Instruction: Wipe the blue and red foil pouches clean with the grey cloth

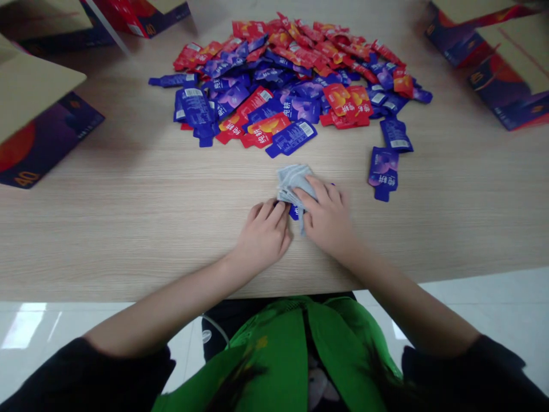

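Note:
My left hand (266, 232) and my right hand (326, 216) meet near the table's front edge. Both have their fingers curled on a small stack of sachets (291, 182) that lies grey side up, with a bit of purple showing between the hands. Beyond them a big heap of red and purple sachets (291, 80) spreads over the far middle of the wooden table (128, 217). Two loose purple sachets (384, 171) lie to the right of my right hand.
Purple and red cardboard boxes stand around: one with an open flap at the left (43, 131), others at the far left corner (141, 17) and at the far right (506, 68). The table's front edge runs just below my wrists.

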### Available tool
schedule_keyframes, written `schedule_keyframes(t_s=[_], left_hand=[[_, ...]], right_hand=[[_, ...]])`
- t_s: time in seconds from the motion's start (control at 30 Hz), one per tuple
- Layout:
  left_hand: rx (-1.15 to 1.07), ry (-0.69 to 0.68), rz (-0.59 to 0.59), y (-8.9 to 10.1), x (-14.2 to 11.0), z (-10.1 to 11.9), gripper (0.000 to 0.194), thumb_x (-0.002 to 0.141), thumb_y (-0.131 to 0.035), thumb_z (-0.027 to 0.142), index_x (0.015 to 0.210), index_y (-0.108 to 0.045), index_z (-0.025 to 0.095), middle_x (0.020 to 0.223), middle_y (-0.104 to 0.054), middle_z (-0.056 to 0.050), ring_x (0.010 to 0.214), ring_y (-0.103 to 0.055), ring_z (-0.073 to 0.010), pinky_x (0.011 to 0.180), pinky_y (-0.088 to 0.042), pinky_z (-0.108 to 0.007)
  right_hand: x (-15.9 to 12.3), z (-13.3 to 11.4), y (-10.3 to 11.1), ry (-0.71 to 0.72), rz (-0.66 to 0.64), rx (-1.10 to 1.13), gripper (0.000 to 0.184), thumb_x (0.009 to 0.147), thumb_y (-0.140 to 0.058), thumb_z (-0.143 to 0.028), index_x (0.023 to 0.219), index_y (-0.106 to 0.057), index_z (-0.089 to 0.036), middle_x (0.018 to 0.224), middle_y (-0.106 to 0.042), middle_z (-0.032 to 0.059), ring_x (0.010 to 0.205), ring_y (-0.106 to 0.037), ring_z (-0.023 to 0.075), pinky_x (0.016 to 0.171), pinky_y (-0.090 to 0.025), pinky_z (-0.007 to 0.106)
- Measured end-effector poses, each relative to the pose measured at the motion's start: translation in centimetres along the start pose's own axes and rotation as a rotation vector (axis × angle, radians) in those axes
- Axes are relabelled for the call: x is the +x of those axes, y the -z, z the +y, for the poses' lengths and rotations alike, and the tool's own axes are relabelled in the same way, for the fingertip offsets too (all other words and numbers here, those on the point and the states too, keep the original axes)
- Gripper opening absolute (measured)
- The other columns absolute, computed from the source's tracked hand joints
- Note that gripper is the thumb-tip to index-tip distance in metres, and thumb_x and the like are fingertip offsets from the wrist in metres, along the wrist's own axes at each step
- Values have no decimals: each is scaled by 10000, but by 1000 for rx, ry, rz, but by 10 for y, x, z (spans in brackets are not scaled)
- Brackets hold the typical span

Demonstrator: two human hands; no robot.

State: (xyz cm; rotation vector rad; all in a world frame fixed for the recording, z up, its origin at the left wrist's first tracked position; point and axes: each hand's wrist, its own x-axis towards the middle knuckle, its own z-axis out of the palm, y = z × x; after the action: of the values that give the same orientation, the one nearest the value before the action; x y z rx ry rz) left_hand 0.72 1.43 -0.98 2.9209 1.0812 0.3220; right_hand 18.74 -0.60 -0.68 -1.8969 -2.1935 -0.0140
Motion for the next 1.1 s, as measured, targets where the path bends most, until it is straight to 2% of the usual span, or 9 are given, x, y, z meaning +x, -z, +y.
schedule_keyframes(t_s=[0.2, 0.3, 0.4, 0.47, 0.57, 0.67, 0.77, 0.9, 1.1], left_hand=[[-9, 15, -63, 1, -2, -1, 523, 1004, -450, 263, 1462, -533, 26, 1514, -550, -160, 1361, -490, -349, 1090, -422, -482], [-35, 25, -80, 1, -4, -1, 531, 1019, -438, 286, 1479, -519, 33, 1541, -528, -161, 1393, -467, -349, 1107, -412, -494], [-66, 28, -89, 1, -6, 0, 555, 1026, -449, 336, 1501, -500, 52, 1572, -495, -158, 1423, -443, -353, 1127, -398, -507], [-75, 29, -90, 1, -8, 1, 586, 1026, -460, 374, 1516, -482, 54, 1588, -474, -161, 1440, -424, -368, 1148, -378, -522], [-76, 48, -96, 1, -8, 4, 613, 1015, -486, 400, 1515, -480, 44, 1585, -471, -179, 1451, -412, -387, 1170, -354, -539], [-74, 67, -102, 4, -7, 6, 568, 1005, -508, 397, 1449, -554, 46, 1554, -504, -195, 1450, -420, -380, 1167, -367, -534], [-57, 73, -105, 7, -6, 7, 539, 1014, -482, 360, 1439, -561, 38, 1558, -499, -194, 1439, -428, -376, 1146, -393, -536], [-34, 70, -129, 7, -4, 6, 536, 1018, -449, 296, 1486, -514, 42, 1576, -485, -172, 1427, -437, -370, 1126, -409, -534], [-40, 70, -113, 5, -4, 6, 549, 1019, -463, 311, 1482, -513, 20, 1570, -492, -178, 1420, -445, -379, 1125, -414, -543]], right_hand=[[-17, 33, 6, -150, 45, -55, 572, 886, -446, -147, 1439, -591, -181, 1508, -492, 169, 1196, -504, 365, 989, -426, 559], [-15, 60, 13, -184, 39, 51, 555, 873, -423, -134, 1390, -624, -123, 1390, -543, 206, 1216, -530, 345, 1035, -450, 536], [-6, 71, 25, -189, 48, 217, 553, 864, -413, -134, 1365, -647, -141, 1275, -601, 176, 1198, -576, 310, 1049, -477, 491], [0, 59, 28, -153, 92, 261, 569, 869, -400, -123, 1381, -638, -187, 1293, -603, 151, 1205, -581, 294, 1054, -476, 482], [5, 19, 19, -90, 114, 122, 520, 913, -400, -156, 1372, -642, -194, 1443, -526, 172, 1259, -518, 338, 1046, -434, 539], [5, -15, 3, -69, 56, -56, 507, 978, -446, -350, 1408, -600, -131, 1535, -446, 226, 1277, -451, 414, 1010, -389, 611], [2, -19, -4, -57, 45, -89, 540, 982, -462, -388, 1450, -558, -137, 1555, -429, 220, 1291, -429, 412, 1009, -375, 601], [-11, 10, -1, -147, 54, -110, 535, 952, -456, -261, 1465, -544, -140, 1527, -449, 220, 1262, -458, 413, 996, -397, 610], [-26, 79, 7, -244, 70, -16, 505, 930, -401, -168, 1378, -615, -73, 1363, -510, 266, 1309, -480, 388, 1052, -432, 587]])
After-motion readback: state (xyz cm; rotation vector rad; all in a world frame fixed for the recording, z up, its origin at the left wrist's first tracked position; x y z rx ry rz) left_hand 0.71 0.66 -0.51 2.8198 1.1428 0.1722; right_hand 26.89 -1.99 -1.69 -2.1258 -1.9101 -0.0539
